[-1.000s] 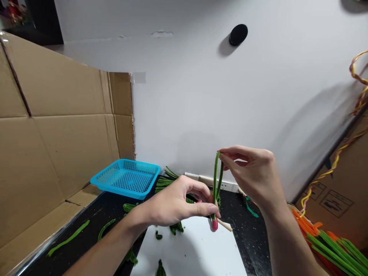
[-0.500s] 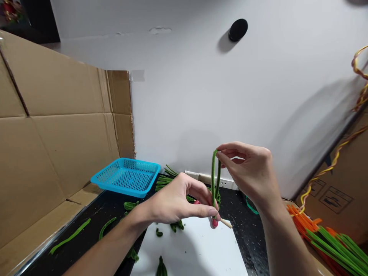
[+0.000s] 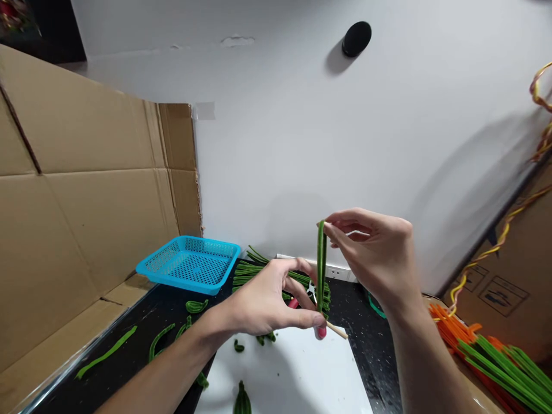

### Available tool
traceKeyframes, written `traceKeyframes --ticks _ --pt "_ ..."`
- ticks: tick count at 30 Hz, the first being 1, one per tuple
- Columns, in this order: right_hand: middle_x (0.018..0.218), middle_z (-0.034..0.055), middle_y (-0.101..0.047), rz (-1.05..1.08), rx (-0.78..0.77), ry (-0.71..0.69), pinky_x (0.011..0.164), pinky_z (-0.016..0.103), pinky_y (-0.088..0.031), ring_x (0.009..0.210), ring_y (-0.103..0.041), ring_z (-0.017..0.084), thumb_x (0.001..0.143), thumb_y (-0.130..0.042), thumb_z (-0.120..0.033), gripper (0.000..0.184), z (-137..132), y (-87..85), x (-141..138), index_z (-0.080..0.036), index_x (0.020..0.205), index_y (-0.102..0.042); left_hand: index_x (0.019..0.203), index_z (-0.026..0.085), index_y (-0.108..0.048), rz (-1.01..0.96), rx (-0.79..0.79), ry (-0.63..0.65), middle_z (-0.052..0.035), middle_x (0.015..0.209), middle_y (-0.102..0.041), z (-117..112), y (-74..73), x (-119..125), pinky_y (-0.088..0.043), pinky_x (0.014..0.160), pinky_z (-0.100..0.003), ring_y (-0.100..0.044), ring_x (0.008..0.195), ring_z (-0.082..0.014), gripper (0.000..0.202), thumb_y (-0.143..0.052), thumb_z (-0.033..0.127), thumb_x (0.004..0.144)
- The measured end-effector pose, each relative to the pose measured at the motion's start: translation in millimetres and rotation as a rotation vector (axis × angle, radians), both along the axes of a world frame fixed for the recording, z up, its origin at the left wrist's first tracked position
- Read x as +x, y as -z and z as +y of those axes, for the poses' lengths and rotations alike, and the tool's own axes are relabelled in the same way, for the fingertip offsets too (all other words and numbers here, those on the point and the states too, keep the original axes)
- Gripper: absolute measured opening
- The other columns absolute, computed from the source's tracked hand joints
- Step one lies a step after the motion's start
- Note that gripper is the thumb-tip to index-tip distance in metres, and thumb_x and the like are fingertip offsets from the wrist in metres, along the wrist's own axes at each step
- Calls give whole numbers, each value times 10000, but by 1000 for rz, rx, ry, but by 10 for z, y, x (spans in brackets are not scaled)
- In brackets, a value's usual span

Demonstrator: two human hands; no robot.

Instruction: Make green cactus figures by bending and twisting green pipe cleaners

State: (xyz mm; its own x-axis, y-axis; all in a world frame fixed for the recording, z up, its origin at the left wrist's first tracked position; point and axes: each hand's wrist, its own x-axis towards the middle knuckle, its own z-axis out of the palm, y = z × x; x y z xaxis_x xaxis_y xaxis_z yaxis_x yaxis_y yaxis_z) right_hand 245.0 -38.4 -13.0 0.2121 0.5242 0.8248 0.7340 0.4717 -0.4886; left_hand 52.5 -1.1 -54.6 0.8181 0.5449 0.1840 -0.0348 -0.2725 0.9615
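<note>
Between the fingers of the right hand, the top of a green strip folded into 2 lengths is pinched; the left hand grasps its lower end, holding it upright. Behind the left hand a red-handled tool partly shows. Beyond, green stems lie on the black worktop beside a blue basket.
</note>
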Motion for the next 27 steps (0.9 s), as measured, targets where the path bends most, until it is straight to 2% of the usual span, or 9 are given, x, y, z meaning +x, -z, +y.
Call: traceKeyframes --ticks 3,6,9,12,15,18,22,27 --pt "669 39 -737 30 26 55 546 335 -546 557 -671 175 827 -834 -315 127 -5 -1 -13 -193 811 -801 1311 140 -653 14 12 -11 -75 892 -789 -20 13 7 -523 853 -373 -727 876 -229 625 -905 288 759" --pt "675 45 -745 94 42 66 533 327 -543 557 -672 176 799 -862 -311 131 9 0 -17 -194 791 -804 1225 141 -708 10 6 -20 -77 894 -785 -60 12 12 -527 876 -392 -732 857 -234 557 -921 298 735" --pt "646 40 -731 214 -18 -41 469 289 -525 522 -653 161 769 -880 -291 134 46 4 4 -187 751 -798 1146 156 -741 -5 19 -19 -56 814 -782 -126 -7 21 -523 947 -430 -740 822 -234 463 -920 272 735" --pt "588 19 -694 341 -99 -193 408 244 -481 459 -594 124 729 -911 -277 156 83 12 34 -182 726 -788 1146 156 -735 -49 8 28 -65 850 -798 -191 -36 31 -527 996 -442 -742 754 -197 423 -897 263 770" --pt "540 -7 -650 394 -73 -231 401 224 -460 438 -556 103 690 -946 -247 175 87 14 36 -185 713 -784 1146 152 -721 -71 -33 74 -71 878 -802 -222 -68 25 -541 963 -409 -743 719 -171 399 -882 255 796" --pt "521 -15 -632 412 -1 -195 386 226 -431 414 -530 96 688 -961 -248 190 60 -2 26 -189 702 -780 1170 152 -722 -69 -48 73 -38 769 -779 -228 -104 2 -549 876 -373 -741 683 -175 421 -881 205 784" --pt "529 -8 -630 370 9 -205 397 231 -446 424 -543 101 735 -955 -303 211 -1 -43 82 -188 718 -779 1185 161 -734 -29 92 -65 -23 719 -780 -203 -128 -40 -538 724 -321 -729 666 -185 400 -827 155 796" --pt "736 37 -744 306 -206 -465 471 249 -556 501 -638 121 910 -827 -426 236 -106 -100 152 -207 999 -825 1091 184 -762 21 384 -304 -23 827 -813 -104 -119 -107 -560 784 -328 -764 803 -202 215 -724 181 880"
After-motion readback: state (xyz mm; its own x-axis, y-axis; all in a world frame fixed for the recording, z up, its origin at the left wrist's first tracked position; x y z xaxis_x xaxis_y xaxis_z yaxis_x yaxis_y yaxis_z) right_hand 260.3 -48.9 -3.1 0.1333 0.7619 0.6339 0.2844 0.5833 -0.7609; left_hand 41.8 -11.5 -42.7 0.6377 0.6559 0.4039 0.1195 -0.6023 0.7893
